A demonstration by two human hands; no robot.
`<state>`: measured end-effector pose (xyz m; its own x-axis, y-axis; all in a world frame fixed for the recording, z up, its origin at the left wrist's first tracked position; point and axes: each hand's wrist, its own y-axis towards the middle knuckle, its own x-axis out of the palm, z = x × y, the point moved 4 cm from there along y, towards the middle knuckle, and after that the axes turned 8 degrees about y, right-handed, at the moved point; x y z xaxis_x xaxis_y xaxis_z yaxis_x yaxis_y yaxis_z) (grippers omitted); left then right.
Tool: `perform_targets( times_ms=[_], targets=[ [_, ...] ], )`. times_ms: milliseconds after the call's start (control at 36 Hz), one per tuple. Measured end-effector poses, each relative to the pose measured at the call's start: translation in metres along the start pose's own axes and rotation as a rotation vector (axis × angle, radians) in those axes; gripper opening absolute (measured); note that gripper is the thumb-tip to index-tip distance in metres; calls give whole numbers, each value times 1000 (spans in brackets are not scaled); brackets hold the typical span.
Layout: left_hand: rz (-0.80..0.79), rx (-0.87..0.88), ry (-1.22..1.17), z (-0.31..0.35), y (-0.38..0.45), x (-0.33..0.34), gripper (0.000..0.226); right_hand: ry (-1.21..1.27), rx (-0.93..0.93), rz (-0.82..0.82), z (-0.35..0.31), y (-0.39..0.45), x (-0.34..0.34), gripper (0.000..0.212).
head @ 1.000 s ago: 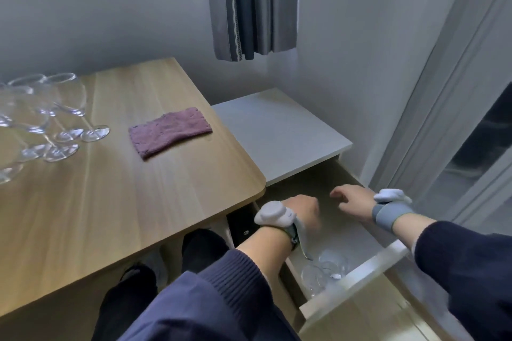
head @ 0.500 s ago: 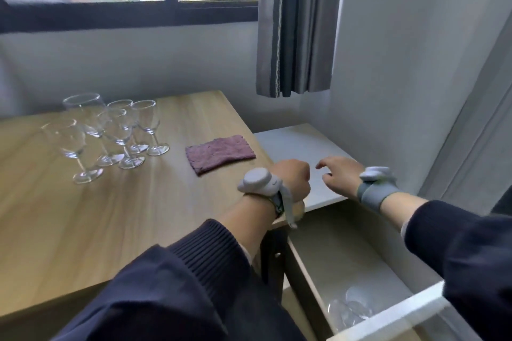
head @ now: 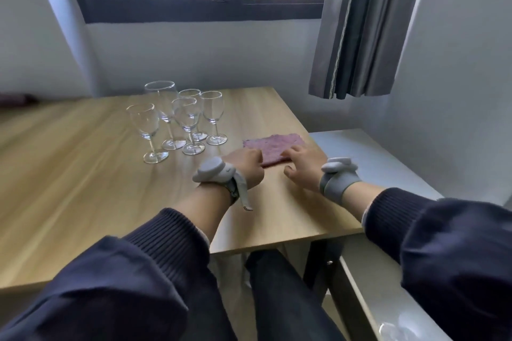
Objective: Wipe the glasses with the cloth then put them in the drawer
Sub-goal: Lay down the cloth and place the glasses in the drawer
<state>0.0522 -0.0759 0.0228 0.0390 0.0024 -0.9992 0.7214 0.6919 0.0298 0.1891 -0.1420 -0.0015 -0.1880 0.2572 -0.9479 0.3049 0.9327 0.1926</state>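
1. Cloth [head: 273, 148], head view: your right hand [head: 304, 167] lies on its near right corner, fingers loosely spread; your left hand [head: 245, 167], fingers curled, touches its near left edge, though a pinch cannot be made out.
2. It is mauve, flat, folded.
3. Five glasses [head: 177, 122] stand upright beyond your left hand; the table [head: 83, 174] edge and open drawer [head: 388, 299] lie right of your right hand.

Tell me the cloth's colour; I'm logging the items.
Dusty purple-pink, slightly mottled. The cloth shows in the head view, the only view.
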Motion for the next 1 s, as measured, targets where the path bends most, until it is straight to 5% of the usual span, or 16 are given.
perform_targets(
  times_ms=[611, 1000],
  targets=[
    [207, -443, -111, -131, 19, 60, 53, 44, -192, -146, -96, 87, 81, 50],
    [148, -394, -47, -146, 41, 65, 50, 59, -98, -171, -97, 130, 96, 56]
  ],
)
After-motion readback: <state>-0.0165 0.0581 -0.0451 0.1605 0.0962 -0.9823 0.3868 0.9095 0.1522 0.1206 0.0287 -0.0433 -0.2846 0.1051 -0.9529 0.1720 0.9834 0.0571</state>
